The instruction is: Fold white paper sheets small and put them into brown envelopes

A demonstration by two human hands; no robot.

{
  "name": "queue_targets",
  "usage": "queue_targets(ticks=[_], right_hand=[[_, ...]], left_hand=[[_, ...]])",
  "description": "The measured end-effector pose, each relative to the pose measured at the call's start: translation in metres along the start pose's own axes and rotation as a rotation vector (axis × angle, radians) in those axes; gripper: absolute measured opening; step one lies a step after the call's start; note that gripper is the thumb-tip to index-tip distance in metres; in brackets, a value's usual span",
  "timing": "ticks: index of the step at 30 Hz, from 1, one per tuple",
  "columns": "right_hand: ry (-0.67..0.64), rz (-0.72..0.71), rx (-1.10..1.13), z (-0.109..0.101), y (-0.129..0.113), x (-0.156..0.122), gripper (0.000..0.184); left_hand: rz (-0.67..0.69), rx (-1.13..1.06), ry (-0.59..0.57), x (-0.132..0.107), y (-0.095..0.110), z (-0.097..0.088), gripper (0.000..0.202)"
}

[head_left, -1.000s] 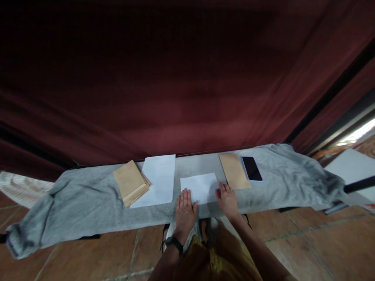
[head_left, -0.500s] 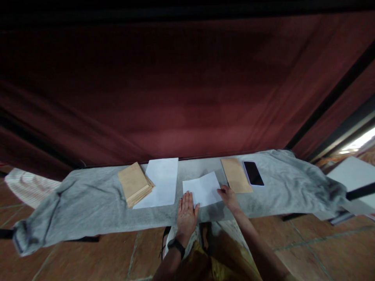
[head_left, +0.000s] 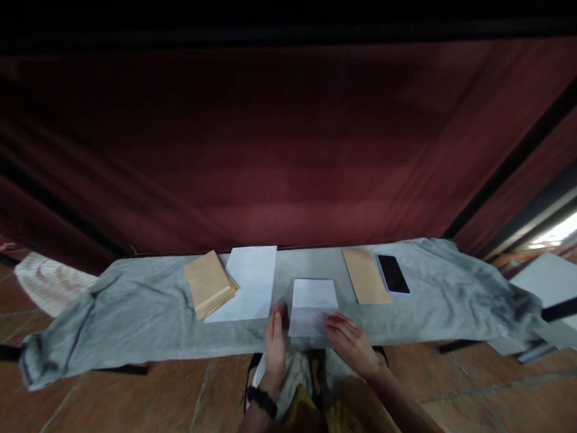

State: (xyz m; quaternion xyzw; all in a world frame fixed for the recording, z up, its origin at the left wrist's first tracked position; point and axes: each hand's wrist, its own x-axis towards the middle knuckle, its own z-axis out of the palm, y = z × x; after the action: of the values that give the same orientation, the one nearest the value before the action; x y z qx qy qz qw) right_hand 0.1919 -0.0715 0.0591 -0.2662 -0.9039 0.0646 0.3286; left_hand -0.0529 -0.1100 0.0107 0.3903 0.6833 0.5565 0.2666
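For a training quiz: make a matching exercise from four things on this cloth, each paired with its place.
1 phone
2 envelope stack
3 small white paper
4 single brown envelope

A between left hand and right hand
B leftmost in the row
C rightmost in the row
D just left of the phone

Pairs: 1-C, 2-B, 3-A, 4-D

Left hand (head_left: 274,343) and right hand (head_left: 349,340) at the near edge of a white sheet (head_left: 314,304), grey cloth (head_left: 135,307), brown envelope stack (head_left: 208,291), single envelope (head_left: 366,275), phone (head_left: 393,273), red curtain (head_left: 288,150) behind
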Motion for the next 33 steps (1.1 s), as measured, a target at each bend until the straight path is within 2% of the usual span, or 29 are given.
queue_targets(ticks=[2, 4, 6, 8, 10, 12, 15, 18, 21, 25, 30, 33], right_hand=[[-0.068, 0.004, -0.006, 0.013, 0.001, -0.018, 0.032], [-0.115, 0.041, 0.01, 0.02, 0.003, -0.03, 0.032], [-0.148, 0.076, 0.038, 0.021, 0.005, -0.037, 0.037], [-0.167, 0.107, 0.071, 0.02, 0.009, -0.041, 0.047], [-0.155, 0.159, 0.099, 0.019, 0.013, -0.041, 0.053], [-0.101, 0.256, 0.113, 0.018, 0.018, -0.039, 0.048], [-0.006, 0.424, 0.14, 0.018, 0.028, -0.029, 0.033], [0.032, 0.518, 0.166, 0.021, 0.038, -0.015, 0.023], [0.046, 0.566, 0.159, 0.026, 0.046, -0.004, 0.023], [0.051, 0.601, 0.149, 0.037, 0.051, 0.003, 0.026], [0.076, 0.656, 0.078, 0.05, 0.051, 0.006, 0.034], [0.081, 0.683, -0.033, 0.056, 0.049, 0.007, 0.041]], left_hand=[[-0.024, 0.006, 0.021, 0.003, 0.001, -0.001, 0.048], [0.028, 0.064, -0.012, 0.005, 0.005, 0.0, 0.044], [0.127, 0.131, -0.126, 0.008, 0.014, 0.004, 0.041], [0.21, 0.183, -0.304, 0.009, 0.026, 0.008, 0.037], [0.226, 0.209, -0.46, 0.01, 0.036, 0.011, 0.033], [0.184, 0.201, -0.52, 0.012, 0.042, 0.01, 0.033], [0.114, 0.113, -0.432, 0.016, 0.039, 0.001, 0.039], [0.063, -0.022, -0.321, 0.022, 0.028, -0.011, 0.043], [0.025, -0.045, -0.322, 0.026, 0.019, -0.016, 0.041], [0.021, 0.013, -0.337, 0.025, 0.013, -0.006, 0.043], [0.019, 0.118, -0.219, 0.028, 0.013, 0.011, 0.047], [0.031, 0.223, -0.202, 0.031, 0.017, 0.019, 0.056]])
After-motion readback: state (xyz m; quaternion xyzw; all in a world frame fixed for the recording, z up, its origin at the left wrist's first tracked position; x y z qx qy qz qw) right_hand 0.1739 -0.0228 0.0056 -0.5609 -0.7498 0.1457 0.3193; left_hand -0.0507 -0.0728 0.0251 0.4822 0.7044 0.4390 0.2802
